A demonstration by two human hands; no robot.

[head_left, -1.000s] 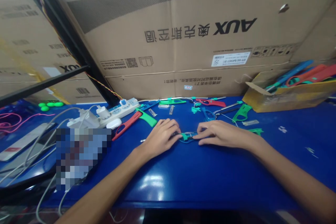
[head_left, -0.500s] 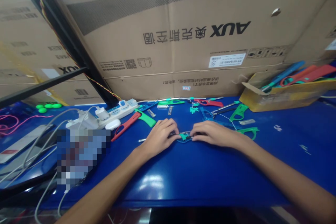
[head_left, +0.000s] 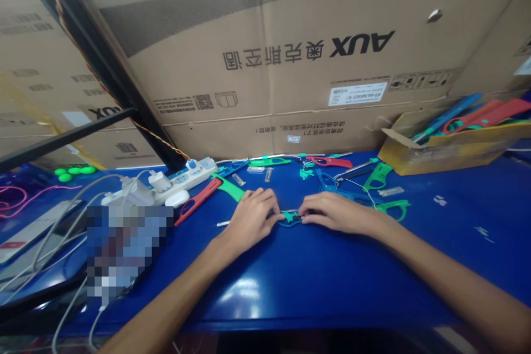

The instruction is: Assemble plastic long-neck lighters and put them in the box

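Both of my hands work at one blue see-through lighter body (head_left: 293, 223) low over the table, which has a green trigger piece (head_left: 289, 215) in its middle. My left hand (head_left: 258, 213) is closed, thumb and fingers pinching the left part of it. A thin metal tube (head_left: 223, 224) sticks out to the left from beneath this hand. My right hand (head_left: 327, 212) pinches the other end, its fingertips on a small dark part (head_left: 297, 218). The palms and fingers hide much of the lighter body.
Behind the hands lie red lighter shells (head_left: 199, 201), green shells (head_left: 227, 186), clear small tanks (head_left: 269, 175) and metal tubes. A power strip (head_left: 186, 180) with plugs and cables stands left. At right is a carton (head_left: 456, 152) of shells; a large cardboard box (head_left: 249, 22) forms the back wall.
The hands keep their hold on the lighter body, with only tiny finger shifts. The whole view has moved slightly.
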